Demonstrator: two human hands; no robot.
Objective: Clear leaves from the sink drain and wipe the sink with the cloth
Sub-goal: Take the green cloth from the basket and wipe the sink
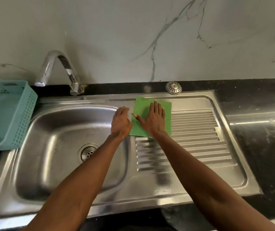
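A green cloth [141,106] lies flat on the steel draining board [200,130], at its far left by the basin's rim. My right hand [153,120] rests flat on the cloth, fingers spread. My left hand [120,122] sits beside the cloth's left edge with its fingers curled; I cannot tell whether they pinch the cloth or anything small. The sink basin [58,130] is bare steel, and its drain [87,152] shows no leaves, partly hidden by my left forearm. A round metal drain strainer [173,87] lies on the black counter behind the sink.
A chrome tap [61,69] arches over the basin's far left corner. A teal perforated plastic basket [8,114] stands left of the sink. Black stone counter [258,130] runs to the right, and a white marble wall stands behind.
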